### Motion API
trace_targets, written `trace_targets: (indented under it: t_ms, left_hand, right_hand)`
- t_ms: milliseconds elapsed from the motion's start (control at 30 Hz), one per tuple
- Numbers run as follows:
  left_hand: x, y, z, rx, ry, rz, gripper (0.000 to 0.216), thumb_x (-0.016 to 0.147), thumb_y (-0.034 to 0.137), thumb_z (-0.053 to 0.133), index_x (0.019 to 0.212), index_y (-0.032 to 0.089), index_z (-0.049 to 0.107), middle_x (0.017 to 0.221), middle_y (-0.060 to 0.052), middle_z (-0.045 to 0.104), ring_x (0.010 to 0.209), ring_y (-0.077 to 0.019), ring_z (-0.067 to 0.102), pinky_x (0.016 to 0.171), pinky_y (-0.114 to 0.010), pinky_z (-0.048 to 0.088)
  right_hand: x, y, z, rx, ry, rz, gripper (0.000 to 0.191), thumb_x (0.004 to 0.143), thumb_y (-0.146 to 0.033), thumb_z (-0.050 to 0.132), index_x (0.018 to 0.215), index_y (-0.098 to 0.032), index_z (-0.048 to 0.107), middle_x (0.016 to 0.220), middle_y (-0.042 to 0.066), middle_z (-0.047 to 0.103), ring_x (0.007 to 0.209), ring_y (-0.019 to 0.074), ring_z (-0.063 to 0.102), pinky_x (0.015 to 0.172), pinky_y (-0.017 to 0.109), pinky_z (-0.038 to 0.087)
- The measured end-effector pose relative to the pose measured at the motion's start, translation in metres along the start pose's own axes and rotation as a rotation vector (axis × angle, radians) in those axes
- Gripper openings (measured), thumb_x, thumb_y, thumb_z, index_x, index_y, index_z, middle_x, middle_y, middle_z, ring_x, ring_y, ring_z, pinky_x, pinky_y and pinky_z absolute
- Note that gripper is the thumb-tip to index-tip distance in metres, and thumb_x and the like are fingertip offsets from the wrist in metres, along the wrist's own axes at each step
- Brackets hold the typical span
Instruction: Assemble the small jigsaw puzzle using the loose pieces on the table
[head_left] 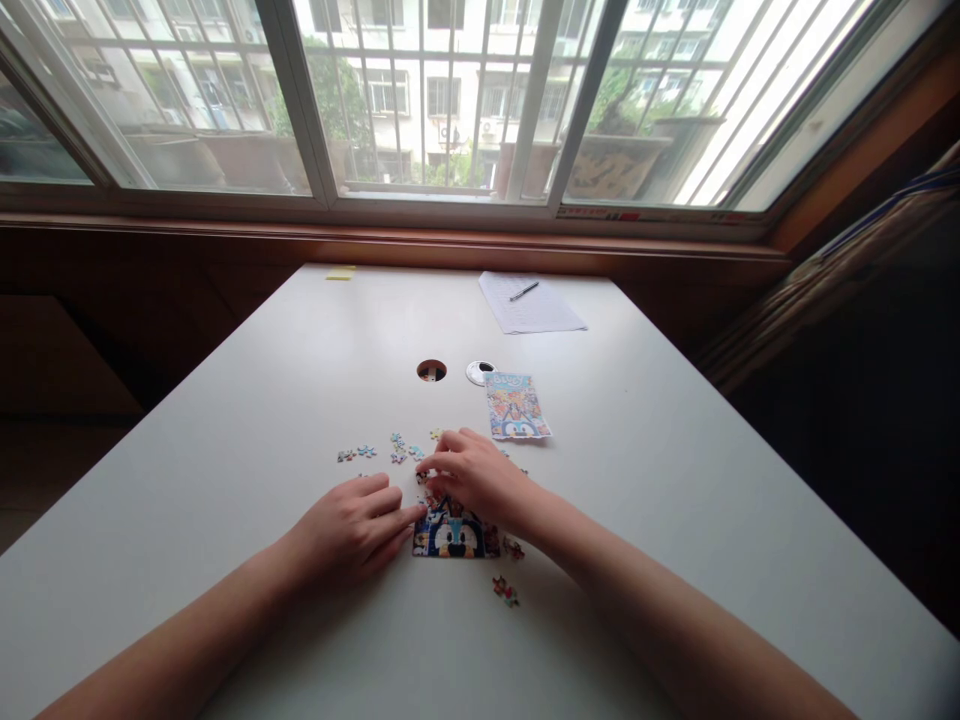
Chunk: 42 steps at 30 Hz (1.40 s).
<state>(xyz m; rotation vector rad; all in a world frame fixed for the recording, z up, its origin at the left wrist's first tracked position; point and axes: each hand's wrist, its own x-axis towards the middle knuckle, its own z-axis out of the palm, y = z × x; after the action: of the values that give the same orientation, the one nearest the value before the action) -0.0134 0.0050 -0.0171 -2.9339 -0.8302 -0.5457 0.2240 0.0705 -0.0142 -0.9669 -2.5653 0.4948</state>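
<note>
Left hand point(352, 528) fingers together, touching puzzle point(454, 535) edge; right hand point(474, 474) fingers seemingly pinching a piece above it

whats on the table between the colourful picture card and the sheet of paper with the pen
In the head view, a round white cap lies just above the picture card; beyond it the white table is bare up to the paper.

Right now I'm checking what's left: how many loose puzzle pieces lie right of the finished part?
2: one piece beside the finished part, another nearer me. The right hand may hide more.
</note>
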Motion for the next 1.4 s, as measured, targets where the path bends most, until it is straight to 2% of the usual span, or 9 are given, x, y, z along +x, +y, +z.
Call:
trace_targets:
  t_ms: [300,600,833,1000,1133,1267,1400]
  left_hand:
    - [0.003,0.003,-0.001,0.017,-0.014,-0.008,0.025,0.098,0.017,0.051,0.118,0.017,0.066,0.077,-0.004,0.057,0.074,-0.0200,0.051,0.067,-0.032,0.046]
    - [0.006,0.007,-0.002,0.029,0.004,0.003,0.024,0.098,0.017,0.049,0.115,0.016,0.066,0.075,-0.004,0.056,0.070,-0.0200,0.050,0.061,-0.033,0.042]
    - [0.006,0.007,0.002,0.035,-0.001,0.000,0.025,0.098,0.017,0.049,0.117,0.017,0.065,0.075,-0.004,0.056,0.070,-0.0200,0.050,0.063,-0.033,0.044]
    - [0.005,0.007,0.003,0.045,-0.007,-0.009,0.025,0.098,0.017,0.049,0.118,0.017,0.065,0.076,-0.004,0.057,0.071,-0.0201,0.051,0.062,-0.033,0.044]
    - [0.006,0.007,0.002,0.049,-0.004,-0.006,0.026,0.098,0.017,0.049,0.118,0.017,0.065,0.076,-0.004,0.057,0.070,-0.0197,0.051,0.061,-0.032,0.044]
    - [0.006,0.007,0.003,0.062,0.010,-0.011,0.026,0.098,0.017,0.048,0.119,0.016,0.065,0.076,-0.004,0.058,0.071,-0.0198,0.053,0.062,-0.032,0.046]
    - [0.007,0.007,0.003,0.063,0.018,-0.011,0.027,0.099,0.018,0.047,0.120,0.016,0.064,0.076,-0.004,0.059,0.072,-0.0198,0.054,0.062,-0.031,0.047]
  right_hand:
    - [0.000,0.000,0.004,-0.021,0.034,0.024,0.016,0.093,-0.022,0.071,0.106,-0.028,0.077,0.103,0.005,0.068,0.094,0.0208,0.057,0.086,0.035,0.045]
    - [0.003,-0.007,-0.004,-0.050,-0.054,0.066,0.011,0.091,-0.020,0.072,0.102,-0.021,0.071,0.106,0.007,0.064,0.099,0.0222,0.056,0.084,0.034,0.044]
    - [0.004,-0.007,0.002,-0.092,-0.016,0.103,0.008,0.092,-0.026,0.074,0.093,-0.019,0.069,0.101,0.007,0.065,0.097,0.0227,0.055,0.084,0.035,0.043]
    - [0.006,-0.005,0.003,-0.038,0.021,0.081,0.009,0.096,-0.027,0.069,0.092,-0.021,0.074,0.095,0.006,0.068,0.093,0.0216,0.056,0.082,0.034,0.043]
    - [0.005,0.003,0.000,0.020,0.070,0.063,0.009,0.094,-0.018,0.070,0.097,-0.023,0.076,0.096,0.005,0.070,0.092,0.0206,0.056,0.085,0.033,0.044]
    - [0.004,0.008,0.001,0.005,0.055,0.051,0.019,0.090,-0.016,0.073,0.104,-0.027,0.078,0.103,0.005,0.070,0.094,0.0213,0.056,0.087,0.034,0.045]
    - [0.004,0.007,0.006,0.004,0.035,0.031,0.018,0.092,-0.018,0.072,0.103,-0.030,0.079,0.102,0.004,0.069,0.092,0.0204,0.054,0.084,0.033,0.044]
